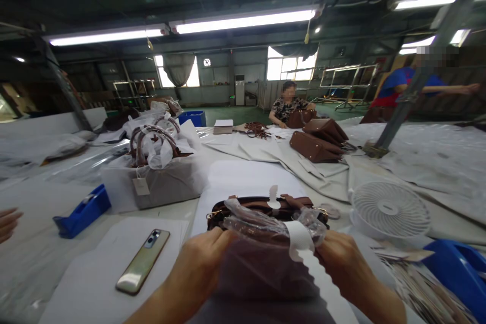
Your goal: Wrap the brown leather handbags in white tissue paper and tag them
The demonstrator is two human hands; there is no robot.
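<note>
A brown handbag [261, 268] stands upright right in front of me, its top edge toward the far side of the table. Clear plastic film [250, 220] wraps its handles, and a white paper strip [301, 243] loops around them and trails down toward me. My left hand [201, 263] is closed on the bag's upper left edge. At the upper right edge, my right hand [341, 258] grips the bag beside the strip. The fingertips of both hands are hidden behind the bag and film.
Left of the bag lie a phone [143, 261] and a blue tape dispenser [83, 212]. Behind them is a wrapped bag [163, 182]. A white fan [390, 210] and blue holder [455, 273] stand right. Another person's hand [8, 224] shows far left; a co-worker [290, 104] sits opposite near brown bags [317, 147].
</note>
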